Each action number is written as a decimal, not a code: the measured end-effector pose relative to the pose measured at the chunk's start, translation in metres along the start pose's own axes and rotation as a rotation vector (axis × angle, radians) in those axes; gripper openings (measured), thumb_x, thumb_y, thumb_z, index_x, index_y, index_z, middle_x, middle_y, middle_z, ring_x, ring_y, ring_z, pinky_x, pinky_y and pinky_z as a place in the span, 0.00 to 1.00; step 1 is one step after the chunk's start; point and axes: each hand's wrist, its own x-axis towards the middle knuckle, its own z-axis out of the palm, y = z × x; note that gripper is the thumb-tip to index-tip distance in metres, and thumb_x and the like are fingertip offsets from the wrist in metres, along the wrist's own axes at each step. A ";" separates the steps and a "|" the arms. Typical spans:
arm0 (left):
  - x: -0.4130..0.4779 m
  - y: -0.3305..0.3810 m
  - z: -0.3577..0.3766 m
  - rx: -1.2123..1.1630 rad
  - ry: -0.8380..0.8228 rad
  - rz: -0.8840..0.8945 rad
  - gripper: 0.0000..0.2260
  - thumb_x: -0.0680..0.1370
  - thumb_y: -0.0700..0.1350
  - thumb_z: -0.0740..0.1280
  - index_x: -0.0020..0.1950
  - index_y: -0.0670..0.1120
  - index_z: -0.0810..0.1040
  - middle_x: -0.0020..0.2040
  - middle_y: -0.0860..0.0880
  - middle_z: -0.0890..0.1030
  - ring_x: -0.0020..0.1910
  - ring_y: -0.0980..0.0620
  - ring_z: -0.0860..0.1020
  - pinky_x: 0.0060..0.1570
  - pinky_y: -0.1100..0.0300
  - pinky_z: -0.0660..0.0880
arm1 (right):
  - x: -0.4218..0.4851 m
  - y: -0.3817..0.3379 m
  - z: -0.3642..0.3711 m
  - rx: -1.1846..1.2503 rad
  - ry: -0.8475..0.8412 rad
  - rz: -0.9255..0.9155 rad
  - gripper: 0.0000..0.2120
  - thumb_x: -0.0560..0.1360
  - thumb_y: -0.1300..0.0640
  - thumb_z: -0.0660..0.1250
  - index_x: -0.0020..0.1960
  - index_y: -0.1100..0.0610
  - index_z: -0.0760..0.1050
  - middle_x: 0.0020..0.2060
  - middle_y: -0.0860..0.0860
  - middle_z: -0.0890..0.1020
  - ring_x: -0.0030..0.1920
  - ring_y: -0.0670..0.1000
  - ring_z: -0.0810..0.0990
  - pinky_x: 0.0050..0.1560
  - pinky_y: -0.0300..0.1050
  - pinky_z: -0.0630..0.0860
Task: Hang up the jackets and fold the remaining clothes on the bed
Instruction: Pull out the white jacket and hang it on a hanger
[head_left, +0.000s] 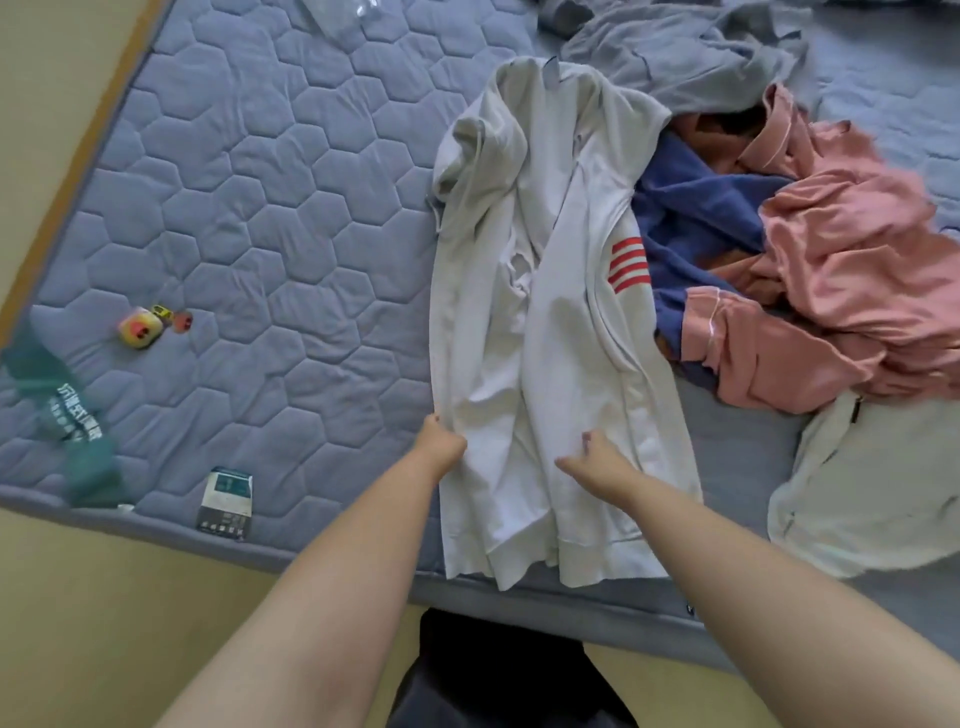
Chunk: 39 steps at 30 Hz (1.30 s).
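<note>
A white jacket (550, 332) with red stripes on one sleeve lies lengthwise on the blue quilted bed (260, 208), folded narrow. My left hand (441, 441) pinches its left edge near the hem. My right hand (597, 462) rests on the jacket's middle, fingers spread and pressing the cloth. To the right lie a pink garment (852, 270), a blue garment (696, 218), a cream garment (872, 483) and, further back, a grey garment (691, 52).
A small colourful toy (150, 322), a green strip of cloth with white lettering (78, 426) and a small printed packet (226, 499) lie on the bed's left part. The near bed edge runs just below the jacket's hem; floor lies beyond it.
</note>
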 end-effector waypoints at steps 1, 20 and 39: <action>0.005 -0.013 0.007 0.000 0.032 -0.027 0.23 0.76 0.39 0.67 0.69 0.38 0.64 0.66 0.41 0.72 0.64 0.42 0.72 0.58 0.56 0.69 | 0.003 0.010 0.010 -0.056 -0.007 -0.004 0.40 0.74 0.47 0.69 0.76 0.62 0.52 0.74 0.57 0.59 0.72 0.57 0.62 0.67 0.47 0.64; -0.058 0.016 0.058 -0.285 -0.445 0.156 0.16 0.77 0.29 0.55 0.49 0.43 0.80 0.46 0.46 0.82 0.40 0.57 0.82 0.42 0.66 0.76 | -0.016 0.080 -0.048 0.347 0.645 0.056 0.13 0.77 0.60 0.61 0.60 0.63 0.73 0.55 0.59 0.78 0.53 0.57 0.76 0.52 0.48 0.70; 0.016 -0.032 0.004 -0.662 0.662 -0.163 0.15 0.79 0.36 0.55 0.63 0.36 0.75 0.61 0.39 0.78 0.59 0.41 0.76 0.57 0.54 0.72 | -0.021 0.023 0.025 0.323 0.561 0.010 0.12 0.69 0.69 0.58 0.51 0.62 0.72 0.45 0.57 0.77 0.46 0.60 0.76 0.45 0.47 0.73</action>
